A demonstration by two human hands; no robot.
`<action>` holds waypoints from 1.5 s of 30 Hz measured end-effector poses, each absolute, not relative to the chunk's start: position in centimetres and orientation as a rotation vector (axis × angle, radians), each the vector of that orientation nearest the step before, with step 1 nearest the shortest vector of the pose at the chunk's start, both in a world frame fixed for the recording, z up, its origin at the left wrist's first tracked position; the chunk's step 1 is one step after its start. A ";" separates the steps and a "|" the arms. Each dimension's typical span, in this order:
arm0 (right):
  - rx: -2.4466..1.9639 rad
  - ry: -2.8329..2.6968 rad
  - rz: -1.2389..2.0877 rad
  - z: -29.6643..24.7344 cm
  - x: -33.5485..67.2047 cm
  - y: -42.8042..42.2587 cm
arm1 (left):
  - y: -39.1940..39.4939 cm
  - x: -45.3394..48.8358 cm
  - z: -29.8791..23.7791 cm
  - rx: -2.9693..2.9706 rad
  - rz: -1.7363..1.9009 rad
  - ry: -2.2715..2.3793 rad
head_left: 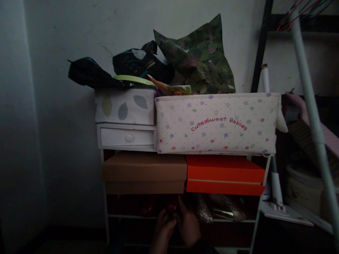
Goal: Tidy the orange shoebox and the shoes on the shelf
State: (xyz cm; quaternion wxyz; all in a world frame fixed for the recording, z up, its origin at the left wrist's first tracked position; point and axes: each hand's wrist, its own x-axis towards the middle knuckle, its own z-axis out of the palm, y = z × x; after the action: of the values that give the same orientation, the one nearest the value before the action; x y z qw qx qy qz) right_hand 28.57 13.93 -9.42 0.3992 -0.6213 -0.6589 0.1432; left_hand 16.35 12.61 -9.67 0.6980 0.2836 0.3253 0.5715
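On the upper open tier of the rack, a dark red shiny shoe [172,208] shows between my two hands; its shape is mostly lost in shadow. My left hand [164,227] has its fingers curled against the shoe's near left side. At its right side is my right hand [189,225], index finger pointing up along it and thumb against the front. A second red shoe [147,211] lies to the left on the same tier. To the right rests a pair of glittery shoes, one glitter shoe [203,210] beside a gold-heeled one [234,209].
A brown shoebox [145,173] and an orange box [225,174] sit just above the hands. Higher up are a star-patterned fabric bin [217,123], a small white drawer [119,137] and several bags. A pale pole [308,81] leans at the right.
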 end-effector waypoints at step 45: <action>-0.946 -1.173 0.794 -11.1 30.1 15.4 | 14.6 17.7 -11.6 0.954 1.347 0.573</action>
State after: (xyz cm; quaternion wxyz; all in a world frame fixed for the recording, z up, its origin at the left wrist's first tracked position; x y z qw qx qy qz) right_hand 30.10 15.35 -11.07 0.6589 -0.4179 -0.5180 0.3505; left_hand 17.70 14.60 -11.59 0.6420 0.4185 0.2515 0.5911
